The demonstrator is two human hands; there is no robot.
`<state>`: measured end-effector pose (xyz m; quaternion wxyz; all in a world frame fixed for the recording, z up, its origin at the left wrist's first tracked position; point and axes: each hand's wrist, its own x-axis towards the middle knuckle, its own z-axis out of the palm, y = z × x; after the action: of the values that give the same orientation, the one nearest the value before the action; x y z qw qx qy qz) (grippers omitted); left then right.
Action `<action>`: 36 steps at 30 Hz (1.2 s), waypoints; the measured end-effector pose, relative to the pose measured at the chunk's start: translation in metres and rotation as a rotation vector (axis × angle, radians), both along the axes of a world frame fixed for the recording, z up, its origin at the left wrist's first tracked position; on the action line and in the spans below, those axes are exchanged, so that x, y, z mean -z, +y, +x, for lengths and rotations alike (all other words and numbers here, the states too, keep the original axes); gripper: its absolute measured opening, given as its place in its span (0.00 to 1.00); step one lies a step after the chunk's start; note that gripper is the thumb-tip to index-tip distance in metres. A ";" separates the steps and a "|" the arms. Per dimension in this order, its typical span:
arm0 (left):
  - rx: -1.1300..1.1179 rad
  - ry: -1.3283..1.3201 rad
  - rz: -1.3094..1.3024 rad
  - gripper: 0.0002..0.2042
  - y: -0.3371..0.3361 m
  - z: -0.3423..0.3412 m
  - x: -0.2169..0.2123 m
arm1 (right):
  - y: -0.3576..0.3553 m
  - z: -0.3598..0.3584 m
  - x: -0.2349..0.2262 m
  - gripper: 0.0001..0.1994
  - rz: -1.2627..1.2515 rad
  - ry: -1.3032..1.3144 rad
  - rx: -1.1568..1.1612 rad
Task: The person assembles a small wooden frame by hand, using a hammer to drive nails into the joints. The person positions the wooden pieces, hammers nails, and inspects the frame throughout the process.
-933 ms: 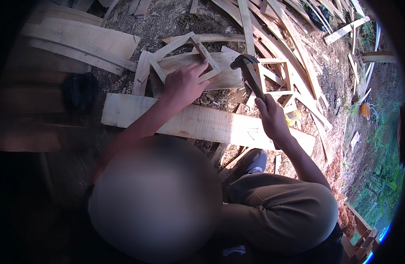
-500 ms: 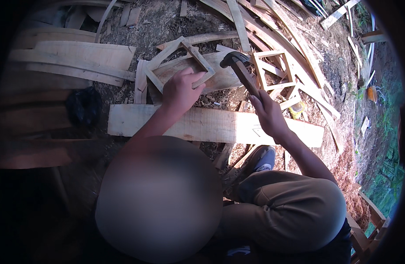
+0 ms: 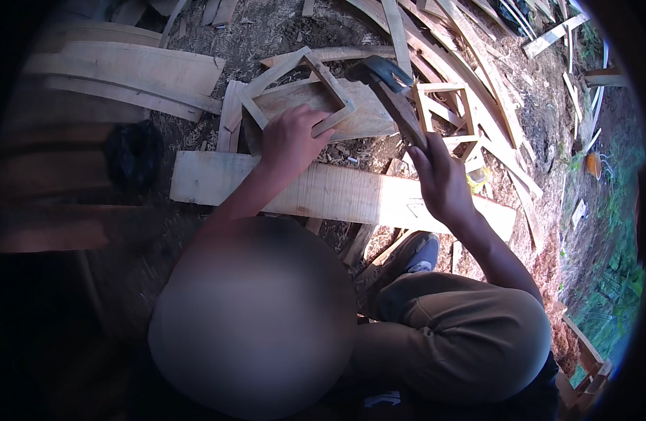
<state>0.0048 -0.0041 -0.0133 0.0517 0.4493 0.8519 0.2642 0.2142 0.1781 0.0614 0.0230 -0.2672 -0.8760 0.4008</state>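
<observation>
My right hand (image 3: 443, 175) is wrapped round the wooden handle of a claw hammer (image 3: 400, 111), its dark metal head raised to the right of a small wooden frame (image 3: 331, 85). The frame is made of pale strips joined at the corners. My left hand (image 3: 293, 137) is closed on the near side of this frame, with the fingers partly hidden behind the strip. A wide board (image 3: 371, 118) lies beneath the frame. Nearer to me, a long pale plank (image 3: 330, 188) runs across under my forearms, sunlit at its right part.
Another wooden frame (image 3: 446, 88) lies to the right, beside a yellow item (image 3: 479, 177). Long strips (image 3: 470, 52) stretch across the back right. Stacked boards (image 3: 133, 67) and a black plastic bag (image 3: 135, 151) are at the left. Wood shavings cover the ground near my shoe (image 3: 422, 254).
The hammer head has tilted, and my right hand has turned and shifted slightly right. My left hand keeps its hold on the frame. The whole view has shifted a little.
</observation>
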 end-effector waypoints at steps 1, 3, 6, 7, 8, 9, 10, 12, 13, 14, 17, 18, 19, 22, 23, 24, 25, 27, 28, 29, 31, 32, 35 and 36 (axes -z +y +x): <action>0.001 0.005 0.002 0.13 0.001 0.000 -0.001 | -0.001 0.002 0.000 0.13 0.020 0.119 0.018; -0.005 0.003 0.003 0.12 0.002 0.000 0.000 | -0.004 0.007 0.012 0.12 0.073 0.324 0.055; -0.001 -0.022 0.001 0.12 0.010 0.004 -0.001 | 0.005 0.011 0.045 0.12 0.114 -0.102 -0.106; -0.011 -0.018 -0.022 0.12 0.008 0.003 -0.001 | 0.007 0.002 0.040 0.13 0.069 -0.037 -0.114; -0.020 -0.015 -0.046 0.12 0.006 0.000 -0.002 | 0.008 -0.004 0.032 0.13 0.059 -0.043 -0.128; -0.028 -0.016 -0.034 0.12 0.005 -0.003 -0.004 | 0.009 -0.009 0.022 0.13 0.050 -0.050 -0.140; -0.030 -0.031 -0.027 0.12 0.003 -0.003 -0.001 | 0.006 -0.009 0.013 0.13 0.036 -0.071 -0.147; -0.027 -0.019 -0.007 0.12 0.003 -0.002 0.004 | 0.002 -0.004 0.007 0.13 0.001 -0.012 -0.075; -0.022 0.012 0.007 0.12 0.006 -0.003 0.004 | 0.002 -0.001 0.010 0.13 -0.018 0.029 -0.021; -0.017 0.043 0.022 0.13 0.008 -0.003 0.003 | 0.002 0.002 0.014 0.12 -0.037 0.069 0.032; -0.021 -0.019 -0.032 0.13 0.011 0.000 0.002 | 0.008 0.001 0.029 0.11 0.032 -0.046 -0.105; -0.015 -0.013 -0.018 0.13 0.013 -0.003 0.001 | 0.013 0.003 0.024 0.11 0.048 -0.042 -0.103; -0.020 -0.001 -0.023 0.14 0.010 -0.006 0.000 | 0.010 -0.005 0.011 0.11 0.010 0.014 -0.050; -0.016 0.000 -0.051 0.14 0.000 0.001 0.001 | -0.001 -0.003 0.010 0.10 0.027 0.207 0.105; -0.007 0.012 -0.037 0.14 0.008 0.000 -0.002 | 0.005 0.001 0.018 0.11 0.060 0.081 0.002; -0.002 -0.007 -0.037 0.13 0.013 0.001 -0.002 | 0.012 0.005 0.029 0.11 0.092 -0.047 -0.098; -0.013 -0.014 -0.050 0.13 0.012 -0.001 -0.002 | 0.010 -0.006 0.031 0.12 0.089 -0.029 -0.120; -0.027 -0.008 -0.037 0.12 0.014 -0.009 -0.003 | 0.022 -0.012 0.014 0.12 0.114 -0.030 -0.112; -0.028 -0.012 -0.033 0.12 0.010 -0.007 -0.003 | 0.018 -0.012 0.004 0.12 0.106 -0.049 -0.107; -0.029 -0.017 -0.029 0.12 0.006 -0.004 -0.001 | 0.017 -0.015 0.005 0.11 0.046 0.109 -0.060; -0.029 -0.014 -0.030 0.12 0.003 0.002 0.001 | 0.005 -0.006 0.009 0.10 0.040 0.092 0.000; -0.020 -0.005 -0.010 0.12 0.010 0.001 -0.002 | 0.006 0.000 0.018 0.11 0.062 0.054 -0.030; -0.016 -0.048 -0.096 0.12 0.004 0.000 -0.001 | 0.013 -0.006 0.027 0.12 0.095 -0.021 -0.153; -0.018 -0.019 -0.061 0.12 0.008 -0.005 0.000 | 0.013 -0.011 0.012 0.12 0.090 -0.015 -0.130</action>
<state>-0.0006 0.0037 -0.0130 0.0709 0.4372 0.8631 0.2427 0.2032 0.1915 0.0497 0.0024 -0.2112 -0.9089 0.3596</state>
